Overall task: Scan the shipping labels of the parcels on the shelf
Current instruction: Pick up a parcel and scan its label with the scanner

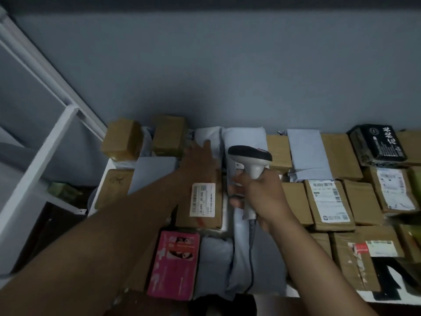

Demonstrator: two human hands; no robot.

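Right hand point(262, 192), fingers wrapped round handle of grey-white pistol-shaped barcode scanner point(249, 159). Left hand point(199, 160), fingers straight, flat on pale grey plastic mailer point(208, 135). Brown cardboard parcel with white shipping label point(202, 199) just below left fingers, on shelf.

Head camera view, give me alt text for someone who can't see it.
A right hand grips a barcode scanner over a shelf packed with parcels, while the left hand reaches flat toward a grey mailer bag at the back. A labelled cardboard box lies beneath the left forearm.

Labelled box point(201, 202) left of scanner point(249, 159), parcels point(330, 201) to its right.
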